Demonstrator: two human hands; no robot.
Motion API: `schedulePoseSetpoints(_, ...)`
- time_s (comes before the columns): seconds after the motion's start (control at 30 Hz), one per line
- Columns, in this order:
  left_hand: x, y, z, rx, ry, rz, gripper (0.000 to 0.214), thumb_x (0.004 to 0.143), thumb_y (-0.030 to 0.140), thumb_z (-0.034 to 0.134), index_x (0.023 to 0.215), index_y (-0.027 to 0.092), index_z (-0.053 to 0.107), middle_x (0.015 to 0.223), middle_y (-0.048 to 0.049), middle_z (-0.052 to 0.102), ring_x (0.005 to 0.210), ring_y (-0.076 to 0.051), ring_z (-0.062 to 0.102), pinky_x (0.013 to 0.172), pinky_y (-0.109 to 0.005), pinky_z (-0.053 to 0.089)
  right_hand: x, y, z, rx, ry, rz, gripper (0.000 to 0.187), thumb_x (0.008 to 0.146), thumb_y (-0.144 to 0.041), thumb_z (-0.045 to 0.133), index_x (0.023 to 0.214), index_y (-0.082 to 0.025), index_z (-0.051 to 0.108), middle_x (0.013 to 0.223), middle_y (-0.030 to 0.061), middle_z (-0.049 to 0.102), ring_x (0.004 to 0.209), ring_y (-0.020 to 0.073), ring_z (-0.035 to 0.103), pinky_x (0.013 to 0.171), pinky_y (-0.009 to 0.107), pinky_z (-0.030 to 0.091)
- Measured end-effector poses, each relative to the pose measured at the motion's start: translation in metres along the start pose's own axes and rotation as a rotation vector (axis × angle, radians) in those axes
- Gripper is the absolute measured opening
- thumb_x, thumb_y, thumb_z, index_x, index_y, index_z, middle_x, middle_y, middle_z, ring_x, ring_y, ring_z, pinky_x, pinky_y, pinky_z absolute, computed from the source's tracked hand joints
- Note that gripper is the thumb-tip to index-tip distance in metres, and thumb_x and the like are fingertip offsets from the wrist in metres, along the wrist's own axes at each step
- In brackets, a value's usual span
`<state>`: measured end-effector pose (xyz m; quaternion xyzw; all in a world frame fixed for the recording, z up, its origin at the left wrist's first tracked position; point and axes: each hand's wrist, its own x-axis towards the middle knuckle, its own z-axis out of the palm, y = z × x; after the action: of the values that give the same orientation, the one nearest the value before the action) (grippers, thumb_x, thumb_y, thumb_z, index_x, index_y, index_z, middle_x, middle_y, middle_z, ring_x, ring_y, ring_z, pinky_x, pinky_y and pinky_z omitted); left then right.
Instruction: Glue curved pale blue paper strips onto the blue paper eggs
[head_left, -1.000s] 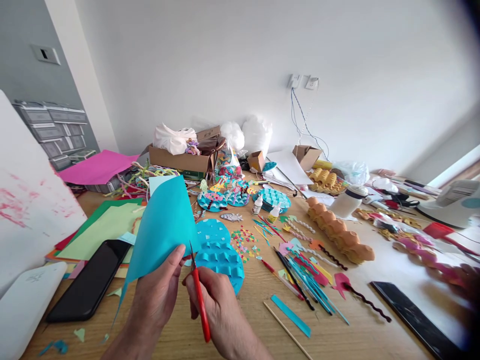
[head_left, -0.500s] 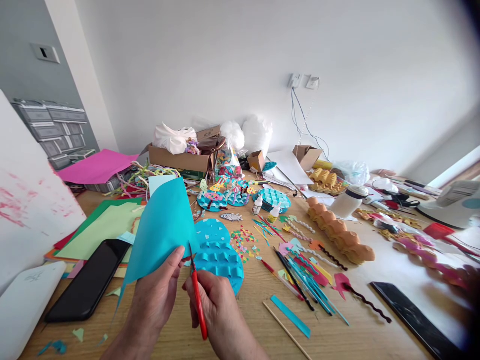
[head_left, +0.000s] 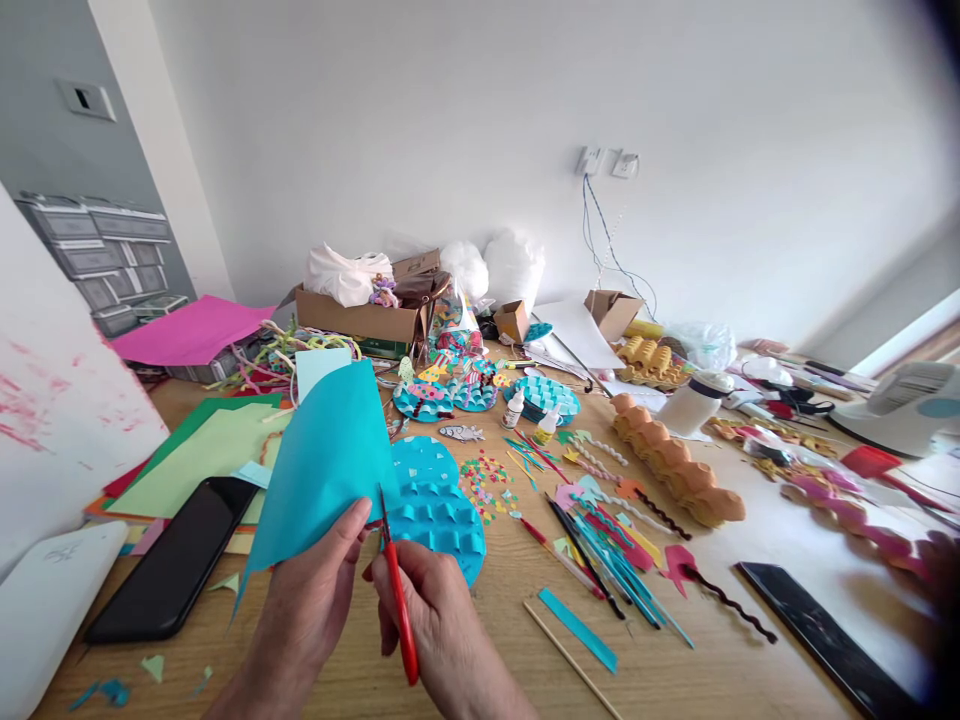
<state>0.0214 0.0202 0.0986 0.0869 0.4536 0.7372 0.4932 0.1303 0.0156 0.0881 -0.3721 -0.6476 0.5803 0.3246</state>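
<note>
A sheet of turquoise paper [head_left: 322,465] curves upward from my left hand [head_left: 322,575], whose thumb presses on its lower right edge. My right hand [head_left: 435,600] is closed round red-handled scissors [head_left: 399,600]. The scissor blades point away from me and meet the paper's right edge; whether they are apart I cannot tell. Just behind the scissors lies a turquoise round piece [head_left: 439,525] with rows of raised paper loops. A flat turquoise disc [head_left: 424,460] with small pale bits is beyond it, partly hidden by the sheet.
A black phone [head_left: 176,560] and coloured paper sheets [head_left: 195,460] lie at left. On the right are paper strips [head_left: 577,630], a wooden stick [head_left: 562,655], an egg carton [head_left: 675,465] and a second phone [head_left: 817,640]. Two glue bottles [head_left: 514,408] stand mid-table near confetti [head_left: 487,485].
The turquoise sheet and my left hand have dipped very slightly. The scissors stay at the paper's edge. The view has shifted a little.
</note>
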Motion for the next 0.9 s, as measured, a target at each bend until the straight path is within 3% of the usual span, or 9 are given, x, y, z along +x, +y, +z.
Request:
schedulePoseSetpoints(0.2,-0.003,0.0,-0.001,0.004,-0.045,-0.055,0.033,0.038,0.021,0.083,0.066,0.015,0.067,0.071,-0.0003,0.068,0.063,-0.017,0.061,0.058,-0.027,0.053,0.0,-0.006,-0.003,0.012,-0.006,0.016,0.041,0.091,-0.047,0.038,0.064,-0.016,0.046,0.052,-0.0046,0.042,0.047,0.0061,0.038,0.044,0.017,0.028)
schedulePoseSetpoints(0.43,-0.002,-0.001,-0.004,0.011,-0.039,-0.043,0.032,0.039,0.022,0.085,0.064,0.013,0.067,0.063,-0.0003,0.066,0.059,-0.016,0.059,0.057,-0.027,0.054,0.0,-0.012,-0.003,0.044,-0.028,0.033,0.035,0.09,-0.04,0.041,0.065,-0.017,0.045,0.052,-0.0049,0.042,0.048,0.006,0.04,0.045,0.015,0.031)
schedulePoseSetpoints(0.63,-0.006,0.002,-0.002,0.014,-0.055,-0.034,0.037,0.038,0.021,0.086,0.07,0.014,0.066,0.076,-0.003,0.069,0.071,-0.021,0.063,0.059,-0.028,0.055,0.001,-0.012,-0.004,0.075,-0.036,0.066,0.037,0.089,-0.044,0.041,0.065,-0.016,0.046,0.051,-0.0048,0.042,0.045,0.006,0.043,0.043,0.014,0.033)
schedulePoseSetpoints(0.9,-0.01,0.001,-0.002,0.028,-0.055,-0.023,0.039,0.042,0.021,0.085,0.075,0.016,0.067,0.075,-0.0022,0.069,0.071,-0.02,0.063,0.056,-0.025,0.054,-0.001,-0.012,-0.003,0.059,-0.014,0.034,0.042,0.09,-0.05,0.038,0.066,-0.016,0.047,0.052,-0.0046,0.042,0.046,0.0055,0.042,0.044,0.014,0.033)
